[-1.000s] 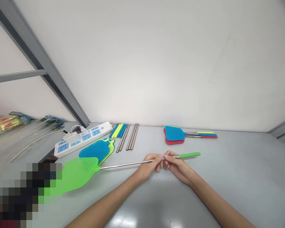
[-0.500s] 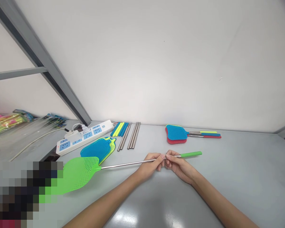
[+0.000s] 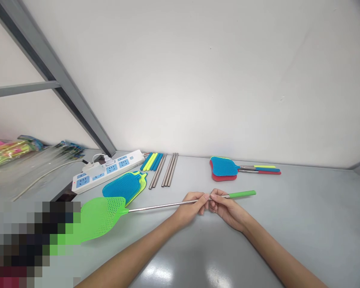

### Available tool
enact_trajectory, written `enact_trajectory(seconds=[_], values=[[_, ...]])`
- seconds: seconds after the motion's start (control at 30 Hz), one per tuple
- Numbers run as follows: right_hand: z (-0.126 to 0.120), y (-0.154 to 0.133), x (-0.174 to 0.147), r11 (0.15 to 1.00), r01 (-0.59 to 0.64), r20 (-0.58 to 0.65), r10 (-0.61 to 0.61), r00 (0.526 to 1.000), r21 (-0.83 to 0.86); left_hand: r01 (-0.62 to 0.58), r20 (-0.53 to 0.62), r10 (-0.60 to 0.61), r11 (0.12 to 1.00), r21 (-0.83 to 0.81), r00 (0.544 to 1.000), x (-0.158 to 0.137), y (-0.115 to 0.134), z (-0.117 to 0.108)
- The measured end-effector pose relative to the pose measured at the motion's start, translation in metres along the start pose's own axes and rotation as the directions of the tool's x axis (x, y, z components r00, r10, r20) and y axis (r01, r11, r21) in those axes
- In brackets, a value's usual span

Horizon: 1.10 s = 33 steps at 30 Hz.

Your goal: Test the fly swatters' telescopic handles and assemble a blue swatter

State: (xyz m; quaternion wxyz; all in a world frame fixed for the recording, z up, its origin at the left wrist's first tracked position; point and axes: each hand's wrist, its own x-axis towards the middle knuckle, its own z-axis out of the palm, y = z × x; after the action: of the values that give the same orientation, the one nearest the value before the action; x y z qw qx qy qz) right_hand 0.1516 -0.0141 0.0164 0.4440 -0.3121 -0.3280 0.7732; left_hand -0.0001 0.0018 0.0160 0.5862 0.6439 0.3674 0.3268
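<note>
Surface (image 3: 303,232) stretched grey and glossy, and over it slanted the green swatter (image 3: 101,220), perforated plastic head leftmost! Left hand (image 3: 189,211) and right hand (image 3: 225,209), close together, pinched its slick metal shaft (image 3: 156,207): fingertip work near the handle (image 3: 242,194), seemingly, the next move demanding steady pressure. Beyond, slim metal tubes (image 3: 170,170) lay beside round-ended sleeves (image 3: 152,162).

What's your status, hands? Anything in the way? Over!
Left hand, right hand: both gripping the metal rod. Green swatter: handle pointing right. Nothing seen blocking the hands; blue swatter head partly hidden behind the green swatter.
</note>
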Motion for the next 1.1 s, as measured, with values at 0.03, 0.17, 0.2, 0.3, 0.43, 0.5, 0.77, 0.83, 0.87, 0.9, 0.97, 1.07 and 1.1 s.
enact_trajectory(seconds=[0.03,0.17,0.2,0.3,0.43,0.5,0.77,0.83,0.87,0.9,0.97,1.07,1.1], values=[[-0.0003,0.0003,0.0001,1.000,0.001,0.002,-0.001,1.000,0.003,-0.003,0.000,0.003,1.000,0.000,1.000,-0.0001,0.0002,0.0001],[-0.0009,0.0009,0.0004,1.000,-0.004,0.001,0.004,1.000,0.004,-0.007,-0.005,0.007,1.000,0.006,1.000,0.0000,0.0003,0.0005],[-0.0007,0.0008,0.0003,1.000,-0.004,-0.002,0.004,1.000,0.001,-0.005,-0.006,0.005,1.000,0.006,1.000,0.0000,0.0002,0.0006],[-0.0001,0.0006,0.0003,1.000,-0.009,-0.004,0.009,1.000,-0.001,-0.001,-0.006,0.001,1.000,-0.001,1.000,0.0001,0.0000,0.0009],[0.0004,0.0002,0.0001,1.000,-0.005,-0.002,0.005,1.000,0.002,-0.002,-0.007,0.002,1.000,-0.010,1.000,0.0003,0.0001,0.0003],[0.0005,0.0001,-0.0001,1.000,-0.002,0.006,0.002,1.000,-0.004,-0.002,0.003,0.002,1.000,-0.019,1.000,0.0003,0.0007,-0.0005],[0.0020,0.0027,-0.0008,0.998,0.039,-0.069,-0.041,0.997,-0.039,0.071,-0.003,-0.072,0.984,-0.164,0.997,0.0011,-0.0019,0.0003],[0.0018,0.0028,-0.0009,0.998,0.045,-0.073,-0.048,0.996,-0.037,0.080,0.004,-0.081,0.978,-0.193,0.997,0.0012,-0.0034,0.0009],[0.0016,0.0028,-0.0009,0.998,0.046,-0.070,-0.049,0.996,-0.040,0.080,0.009,-0.079,0.977,-0.198,0.997,0.0011,-0.0038,0.0009],[0.0013,0.0026,-0.0008,0.998,0.049,-0.065,-0.052,0.997,-0.047,0.078,0.015,-0.076,0.977,-0.198,0.997,0.0009,-0.0039,0.0009],[0.0008,0.0024,-0.0002,0.997,0.059,-0.056,-0.063,0.996,-0.056,0.082,0.028,-0.078,0.977,-0.198,0.997,0.0004,-0.0036,0.0006],[-0.0001,0.0017,0.0013,0.996,0.075,-0.039,-0.077,0.996,-0.047,0.081,0.016,-0.079,0.970,-0.228,0.997,-0.0004,-0.0030,0.0007],[-0.0007,0.0011,0.0018,0.996,0.079,-0.035,-0.080,0.996,-0.041,0.075,0.002,-0.077,0.965,-0.253,0.997,-0.0005,-0.0029,0.0008]])
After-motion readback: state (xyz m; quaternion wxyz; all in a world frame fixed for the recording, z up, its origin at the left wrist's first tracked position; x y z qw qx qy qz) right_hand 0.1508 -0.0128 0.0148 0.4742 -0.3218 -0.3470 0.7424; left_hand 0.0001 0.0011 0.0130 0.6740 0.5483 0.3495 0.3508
